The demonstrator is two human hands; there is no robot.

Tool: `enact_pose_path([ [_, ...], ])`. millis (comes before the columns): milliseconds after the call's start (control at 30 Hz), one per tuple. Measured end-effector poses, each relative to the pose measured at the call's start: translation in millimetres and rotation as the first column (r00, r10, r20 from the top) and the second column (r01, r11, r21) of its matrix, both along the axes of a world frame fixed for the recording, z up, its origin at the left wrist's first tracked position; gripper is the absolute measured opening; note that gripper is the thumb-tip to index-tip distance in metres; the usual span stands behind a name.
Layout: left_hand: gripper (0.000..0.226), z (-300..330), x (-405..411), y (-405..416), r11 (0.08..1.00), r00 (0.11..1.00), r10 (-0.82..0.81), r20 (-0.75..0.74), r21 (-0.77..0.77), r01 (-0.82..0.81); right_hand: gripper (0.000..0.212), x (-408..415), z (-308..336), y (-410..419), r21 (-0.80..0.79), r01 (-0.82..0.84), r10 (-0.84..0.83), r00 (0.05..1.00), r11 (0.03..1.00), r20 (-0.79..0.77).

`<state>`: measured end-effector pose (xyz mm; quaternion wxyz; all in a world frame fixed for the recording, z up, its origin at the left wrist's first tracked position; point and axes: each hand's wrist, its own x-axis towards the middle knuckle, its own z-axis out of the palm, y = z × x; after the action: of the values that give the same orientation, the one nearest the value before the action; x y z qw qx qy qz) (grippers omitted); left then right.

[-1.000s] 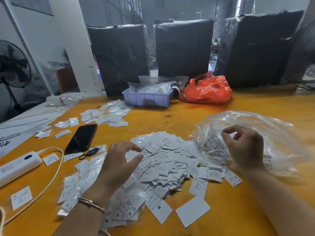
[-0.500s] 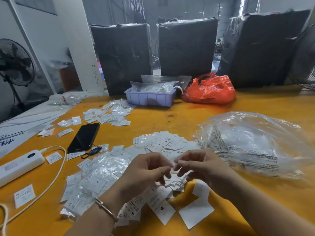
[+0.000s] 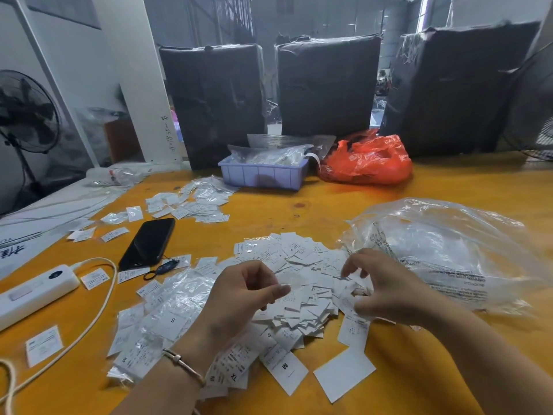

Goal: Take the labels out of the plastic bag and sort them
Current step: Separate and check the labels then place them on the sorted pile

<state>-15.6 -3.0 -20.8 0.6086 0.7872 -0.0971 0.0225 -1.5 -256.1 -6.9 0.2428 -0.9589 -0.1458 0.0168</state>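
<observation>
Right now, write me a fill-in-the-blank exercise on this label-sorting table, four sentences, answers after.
1. The black phone lies ____ of the big label pile.
2. The plastic bag beside the lavender bin is ____ in colour.
3. The bracelet sits on the ____ wrist.
4. The clear plastic bag lies beyond the ____ hand.

Missing words: left; orange-red; left; right

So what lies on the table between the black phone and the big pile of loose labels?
In the head view, between the phone and the label pile lie a small dark ring-shaped charm and a few stray labels on bare orange table.
</observation>
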Motion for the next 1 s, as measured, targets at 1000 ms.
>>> enact_pose_path([
  [1000, 0.014, 10, 0, 4, 0.944, 0.978, -0.157, -0.136, -0.312, 0.108, 0.031, -16, 1, 27, 0.725, -0.026, 0.006, 1.0, 0.689, 0.03],
])
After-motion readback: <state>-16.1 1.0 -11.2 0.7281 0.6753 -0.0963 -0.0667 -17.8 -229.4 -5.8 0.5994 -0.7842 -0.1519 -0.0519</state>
